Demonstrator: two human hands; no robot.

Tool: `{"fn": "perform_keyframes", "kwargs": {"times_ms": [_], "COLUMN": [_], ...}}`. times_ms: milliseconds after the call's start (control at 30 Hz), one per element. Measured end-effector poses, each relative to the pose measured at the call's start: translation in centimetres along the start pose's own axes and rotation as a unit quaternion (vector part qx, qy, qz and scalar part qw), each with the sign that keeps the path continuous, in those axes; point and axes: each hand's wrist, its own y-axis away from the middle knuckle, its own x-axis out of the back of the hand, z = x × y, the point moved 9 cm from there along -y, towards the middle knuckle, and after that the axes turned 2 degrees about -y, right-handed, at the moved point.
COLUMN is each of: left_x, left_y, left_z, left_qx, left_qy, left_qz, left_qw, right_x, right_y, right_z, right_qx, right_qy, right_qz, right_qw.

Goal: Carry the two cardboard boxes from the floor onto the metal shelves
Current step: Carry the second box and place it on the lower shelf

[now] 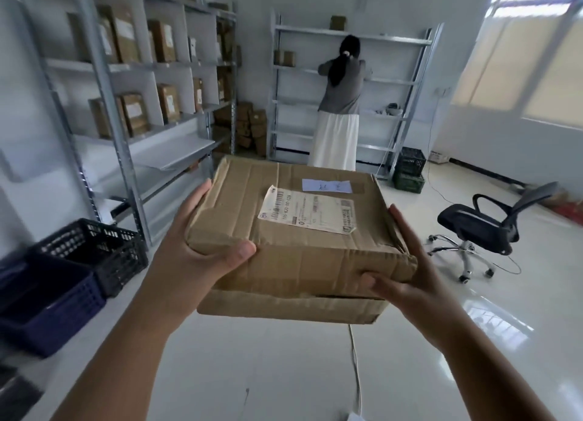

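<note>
I hold a stack of two flat cardboard boxes in front of me, well above the floor. The upper box (293,228) is creased and carries a white shipping label and a blue strip of tape. Only the front edge of the lower box (284,305) shows beneath it. My left hand (202,250) grips the left side, thumb on the top front edge. My right hand (407,272) grips the right front corner. Metal shelves (126,130) holding several parcels stand at my left. A second metal shelf unit (394,83) stands against the far wall.
A person (340,105) stands at the far shelf, back turned. A black crate (94,250) and a blue crate (47,304) sit on the floor at left. An office chair (492,221) stands at right. A white cable (355,360) runs across the glossy floor. Dark crates (408,171) sit by the far shelf.
</note>
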Motion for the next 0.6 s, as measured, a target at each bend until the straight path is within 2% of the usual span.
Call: {"fn": "perform_keyframes", "kwargs": {"times_ms": [167,300,600], "left_x": [4.7,7.9,13.6], "left_y": [0.0,0.7,1.6], "left_z": [6.4,10.9,16.4], "left_qx": [-0.017,-0.025,-0.032], "left_qy": [0.008,0.004,-0.04], "left_qz": [0.022,0.011,0.036], "left_qw": [1.0,1.0,0.998], "right_x": [-3.6,-5.9,-10.3], "right_y": [-1.7,-2.6,-4.5], "right_z": [-7.5,-12.2,-16.8], "right_qx": [0.035,0.068,0.067], "right_qy": [-0.003,-0.01,-0.042], "right_qz": [-0.03,-0.055,-0.083], "right_qw": [0.999,0.996,0.993]}}
